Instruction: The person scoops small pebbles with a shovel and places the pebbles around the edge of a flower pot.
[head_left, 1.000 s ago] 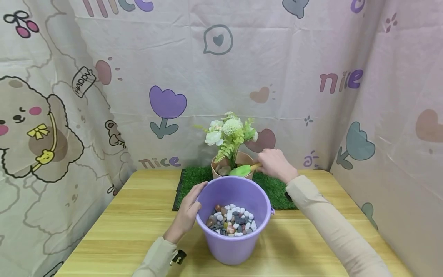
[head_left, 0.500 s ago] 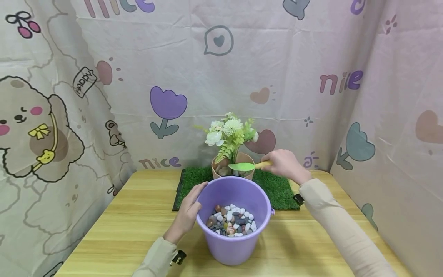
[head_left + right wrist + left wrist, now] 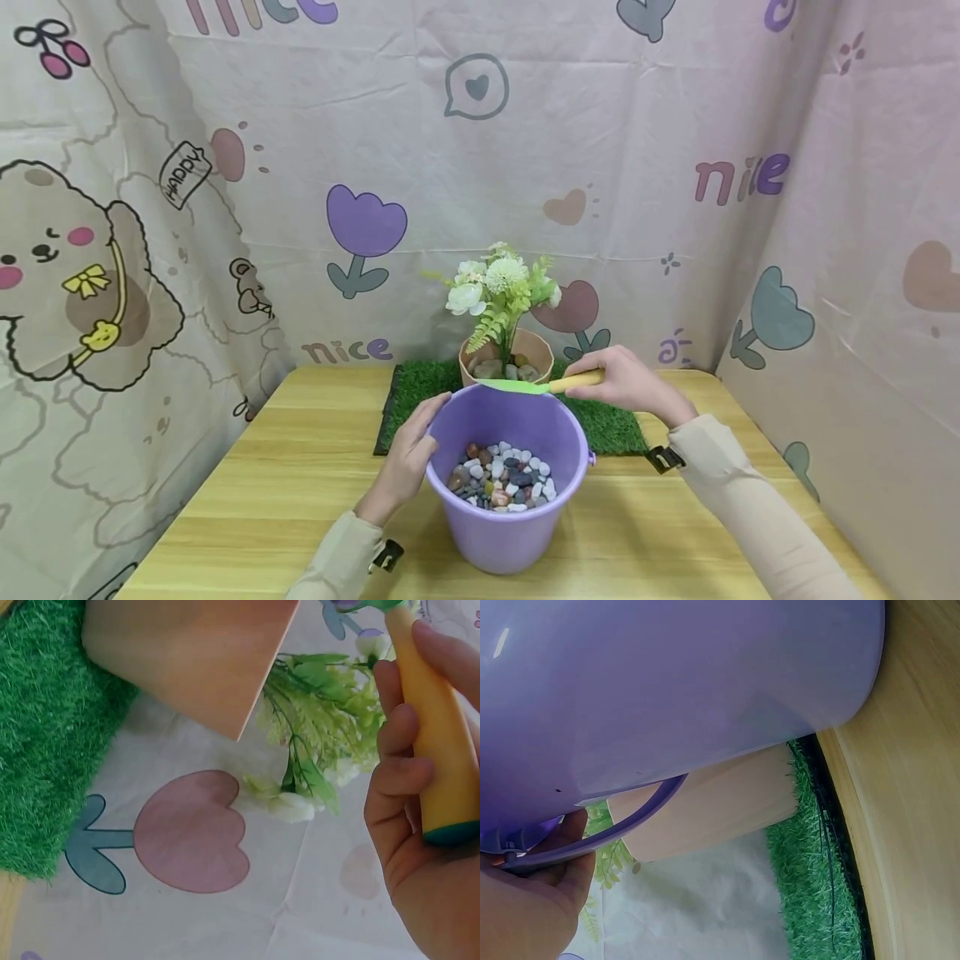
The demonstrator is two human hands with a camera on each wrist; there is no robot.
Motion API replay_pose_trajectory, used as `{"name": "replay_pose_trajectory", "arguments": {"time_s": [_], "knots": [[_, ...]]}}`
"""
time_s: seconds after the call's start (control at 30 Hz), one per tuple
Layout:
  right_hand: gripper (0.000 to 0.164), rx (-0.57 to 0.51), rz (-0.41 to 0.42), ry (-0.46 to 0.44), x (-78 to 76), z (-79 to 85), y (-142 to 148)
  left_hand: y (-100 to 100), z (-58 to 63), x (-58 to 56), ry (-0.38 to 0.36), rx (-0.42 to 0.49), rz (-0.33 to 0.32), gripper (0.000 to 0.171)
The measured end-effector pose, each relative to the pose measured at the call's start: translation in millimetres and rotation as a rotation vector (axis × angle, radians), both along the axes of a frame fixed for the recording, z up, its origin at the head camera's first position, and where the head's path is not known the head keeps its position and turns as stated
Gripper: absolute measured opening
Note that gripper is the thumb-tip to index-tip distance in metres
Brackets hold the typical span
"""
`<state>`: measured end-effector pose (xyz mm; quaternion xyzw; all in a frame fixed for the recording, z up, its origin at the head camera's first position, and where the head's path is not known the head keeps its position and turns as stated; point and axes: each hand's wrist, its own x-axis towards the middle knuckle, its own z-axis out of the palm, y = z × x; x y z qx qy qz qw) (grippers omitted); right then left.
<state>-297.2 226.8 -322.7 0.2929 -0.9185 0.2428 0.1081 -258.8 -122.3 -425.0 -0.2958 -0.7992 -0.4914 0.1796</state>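
My right hand (image 3: 626, 387) grips the yellow handle (image 3: 441, 742) of a garden trowel. Its light green blade (image 3: 517, 387) lies level over the far rim of a purple bucket (image 3: 502, 537). Inside the bucket is a layer of mixed pebbles (image 3: 517, 479), white, dark grey and reddish brown. My left hand (image 3: 403, 458) holds the bucket at its left rim, and in the left wrist view its fingers pass behind the purple bail handle (image 3: 641, 817). Just behind the bucket stands a peach flowerpot (image 3: 187, 652) with larger stones and white-green flowers (image 3: 501, 283).
The flowerpot stands on a mat of artificial grass (image 3: 607, 429), laid on a wooden table (image 3: 285, 492). A printed cloth (image 3: 480, 167) hangs close behind and along both sides. The bucket hides the lower part of the pot in the head view.
My right hand has drawn the trowel out of the flowerpot, back toward me and slightly right, until its blade is over the bucket's far rim. My left hand and the bucket have stayed put.
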Motion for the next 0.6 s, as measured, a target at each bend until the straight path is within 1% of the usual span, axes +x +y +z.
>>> {"name": "replay_pose_trajectory", "arguments": {"time_s": [0.1,0.17,0.27,0.4,0.47,0.6], "knots": [[0.023,-0.024,0.061,-0.007,4.9,-1.9,0.4,0.7,0.3,-0.2,-0.005,0.003,0.004,0.067],[0.023,-0.01,0.097,-0.004,8.1,-2.7,-1.8,1.1,0.6,0.2,-0.01,0.006,0.003,0.067],[0.02,0.079,0.142,0.029,13.9,-3.5,-9.2,1.5,0.9,0.7,-0.017,0.007,0.006,0.067],[0.018,0.229,0.149,0.111,22.6,-2.7,-23.1,1.5,0.7,1.0,-0.024,0.008,0.008,0.067],[0.017,0.288,0.152,0.133,26.1,-1.1,-29.8,1.5,0.6,1.0,-0.027,0.008,0.007,0.067],[0.016,0.375,0.173,0.143,31.0,2.0,-42.5,1.5,0.9,1.1,-0.028,0.012,0.005,0.067]]}}
